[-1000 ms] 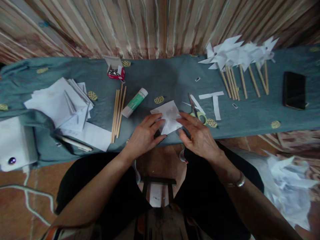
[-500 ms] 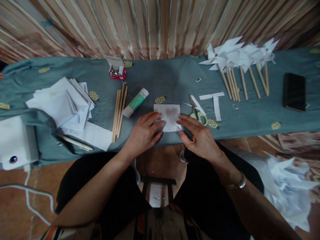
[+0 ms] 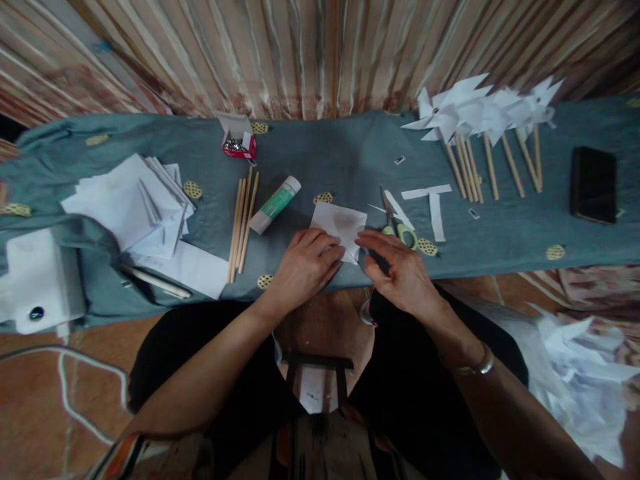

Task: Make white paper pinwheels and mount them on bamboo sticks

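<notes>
A square sheet of white paper [image 3: 340, 221] lies slightly turned on the table's near side, a crease showing by its lower right corner. My left hand [image 3: 311, 263] rests over its lower left part, fingers laid on it and not gripped round it. At the right edge of the sheet is my right hand [image 3: 397, 267], fingertips touching or very near the paper, thumb apart from the fingers. Just beyond that hand lie green-handled scissors [image 3: 399, 230] and cut paper strips [image 3: 436, 217]. Left of the sheet are a green-and-white glue stick [image 3: 276, 205] and several wooden sticks [image 3: 243, 223].
A stack of folded white paper [image 3: 130, 207] lies at the left, beside a white device [image 3: 45, 280] with a cable. Behind stands a red box of metal pins [image 3: 239, 145]. Paper pinwheels [image 3: 465, 110] on sticks and a black phone [image 3: 593, 185] are at the right; a plastic bag [image 3: 575, 387] sits below.
The paper has turned a little clockwise and shifted slightly right. My left hand has slid right, further over it; my right hand stays at the right edge. The whole view has shifted slightly.
</notes>
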### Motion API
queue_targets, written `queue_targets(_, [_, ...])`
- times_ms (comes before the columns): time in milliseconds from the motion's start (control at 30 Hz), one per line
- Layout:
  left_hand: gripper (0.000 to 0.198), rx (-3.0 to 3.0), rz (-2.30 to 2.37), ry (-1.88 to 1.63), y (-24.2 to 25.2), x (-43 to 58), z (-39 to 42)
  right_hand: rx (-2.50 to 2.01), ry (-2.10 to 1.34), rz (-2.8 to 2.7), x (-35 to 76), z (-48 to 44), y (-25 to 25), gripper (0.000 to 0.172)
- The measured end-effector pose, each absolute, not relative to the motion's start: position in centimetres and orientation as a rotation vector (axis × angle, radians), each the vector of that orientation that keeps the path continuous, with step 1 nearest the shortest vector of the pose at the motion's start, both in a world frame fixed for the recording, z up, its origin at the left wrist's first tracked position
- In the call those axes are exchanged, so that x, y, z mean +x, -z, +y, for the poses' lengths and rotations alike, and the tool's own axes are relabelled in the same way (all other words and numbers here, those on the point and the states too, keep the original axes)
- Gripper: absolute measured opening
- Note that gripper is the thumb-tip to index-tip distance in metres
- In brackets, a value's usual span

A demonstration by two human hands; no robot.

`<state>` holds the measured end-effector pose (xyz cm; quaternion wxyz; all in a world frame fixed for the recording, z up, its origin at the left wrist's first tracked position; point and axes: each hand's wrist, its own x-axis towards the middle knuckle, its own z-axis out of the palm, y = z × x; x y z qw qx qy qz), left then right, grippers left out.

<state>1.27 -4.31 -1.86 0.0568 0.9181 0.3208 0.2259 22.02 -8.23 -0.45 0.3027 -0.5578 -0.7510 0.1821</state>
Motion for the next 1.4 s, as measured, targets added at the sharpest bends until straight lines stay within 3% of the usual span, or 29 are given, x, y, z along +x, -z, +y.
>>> queue_targets(200, [0.015, 2.849, 0.99, -0.704, 1.9, 1.1, -4.2, -1.481, -0.493, -2.015, 22.4, -8.3, 0.2, 0.034])
queue_targets(500, [0.014, 2.495, 1.025, -0.89, 1.6, -0.7, -4.5, -1.426, -0.406, -2.213, 21.6, -8.9, 0.4, 0.032])
queue_targets(733, [0.013, 2.277, 1.096, -0.948, 1.2, -1.4, -4.2, -1.371, -0.471, -2.242, 21.2, -9.2, 0.4, 0.044])
queue_targets(1067, [0.012, 2.251, 1.069, -0.961, 1.2, -1.6, -4.5, -1.352, -0.287, -2.212, 20.2, -9.3, 0.1, 0.019])
queue_targets(1400, [0.016, 2.503, 0.891, -0.709, 1.5, -1.5, -6.0, -1.417, -0.596, -2.101, 21.1, -9.3, 0.7, 0.014])
